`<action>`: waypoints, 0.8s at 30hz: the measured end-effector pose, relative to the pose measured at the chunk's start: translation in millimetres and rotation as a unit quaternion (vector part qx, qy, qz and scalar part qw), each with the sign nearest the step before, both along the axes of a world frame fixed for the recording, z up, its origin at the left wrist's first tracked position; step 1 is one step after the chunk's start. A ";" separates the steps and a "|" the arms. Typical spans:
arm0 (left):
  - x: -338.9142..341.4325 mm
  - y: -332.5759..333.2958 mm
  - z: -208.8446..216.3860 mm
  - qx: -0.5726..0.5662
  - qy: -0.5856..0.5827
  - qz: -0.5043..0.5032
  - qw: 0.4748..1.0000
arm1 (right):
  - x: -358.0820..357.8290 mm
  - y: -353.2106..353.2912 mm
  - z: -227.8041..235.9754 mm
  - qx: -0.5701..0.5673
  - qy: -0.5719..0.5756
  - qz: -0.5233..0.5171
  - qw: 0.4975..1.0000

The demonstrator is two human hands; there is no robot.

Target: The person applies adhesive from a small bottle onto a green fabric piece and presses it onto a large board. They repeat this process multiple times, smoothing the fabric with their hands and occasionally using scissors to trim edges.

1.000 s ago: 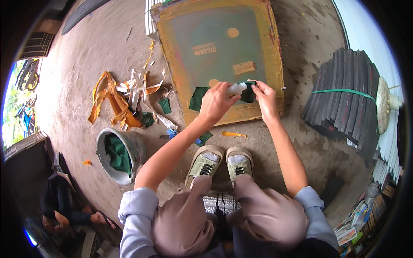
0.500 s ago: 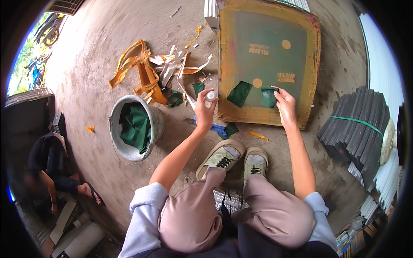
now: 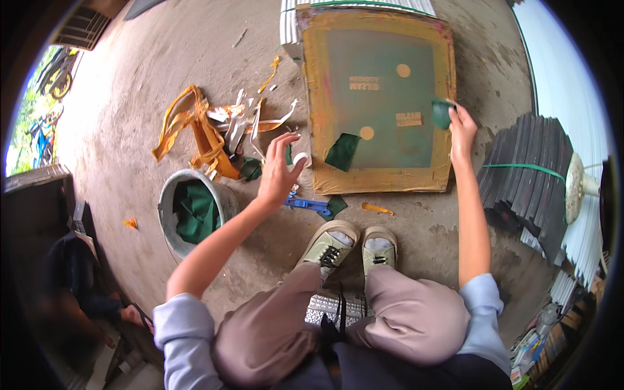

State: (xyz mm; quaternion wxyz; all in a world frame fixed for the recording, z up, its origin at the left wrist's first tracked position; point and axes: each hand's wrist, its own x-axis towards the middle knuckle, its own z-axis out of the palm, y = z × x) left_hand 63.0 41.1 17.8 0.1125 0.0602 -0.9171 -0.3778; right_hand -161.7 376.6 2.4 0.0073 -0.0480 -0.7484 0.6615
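Between thumb and fingers, my right hand [image 3: 463, 133] pinches a small dark green cloth piece [image 3: 442, 114] above the right edge of the screen-printing frame [image 3: 380, 71]. My left hand [image 3: 276, 182] is open, fingers spread, over the floor left of the frame. Just beside its thumb is a small white-capped bottle [image 3: 299, 158], seen from above; the hand seems to hold nothing. The frame has a green mesh and an orange taped border. A second green cloth piece [image 3: 343, 151] lies on its lower left corner.
A grey bucket [image 3: 229, 207] with green cloth stands at left, below crumpled orange and white tape [image 3: 205, 130]. A blue tool [image 3: 307, 205] lies near my shoes. Strapped dark sheets [image 3: 526, 185] are stacked at right. Another person [image 3: 78, 273] is at lower left.
My left hand has let go of the bottle and opened, shifting left. My right hand has carried the cloth piece up and right, off the mesh. The view has also shifted.
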 end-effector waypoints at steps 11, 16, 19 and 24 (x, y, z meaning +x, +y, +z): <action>-26.0 56.2 -34.4 -0.098 -0.048 -0.002 0.994 | 99.6 -45.7 -98.1 0.427 0.301 0.268 0.809; -25.5 113.4 -72.1 -0.132 -0.030 0.060 0.989 | -0.5 -7.4 -71.9 0.511 0.344 0.169 0.769; -16.2 110.4 -84.4 -0.143 -0.045 0.040 0.988 | 3.4 -24.1 -69.1 0.502 0.296 0.124 0.803; -19.4 103.7 -90.1 -0.179 -0.029 0.055 0.982 | 117.3 14.2 -94.6 0.519 0.214 0.236 0.794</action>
